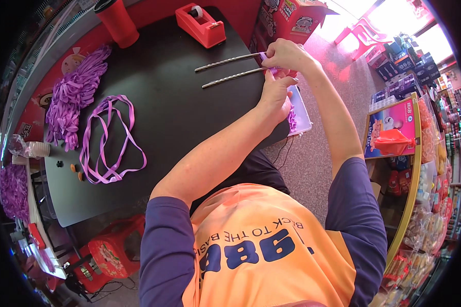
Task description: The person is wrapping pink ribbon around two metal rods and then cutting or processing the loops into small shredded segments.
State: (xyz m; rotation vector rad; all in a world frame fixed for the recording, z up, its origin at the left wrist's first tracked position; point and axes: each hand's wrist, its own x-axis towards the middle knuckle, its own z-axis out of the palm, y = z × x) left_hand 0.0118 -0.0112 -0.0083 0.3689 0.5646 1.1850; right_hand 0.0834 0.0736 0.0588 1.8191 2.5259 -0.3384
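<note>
Purple ribbon [263,56] at two twisted rods [228,62], left hand [277,92] and right hand [292,55] outstretched, close together, fingers [272,49] pinching ribbon

Close, downward head-worn fisheye view

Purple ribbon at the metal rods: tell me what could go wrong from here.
The purple ribbon could slacken or slip on the metal rods if the left hand or right hand loosens.

The loose ribbon loops on the table cross over one another, so they might tangle when lifted.
</note>
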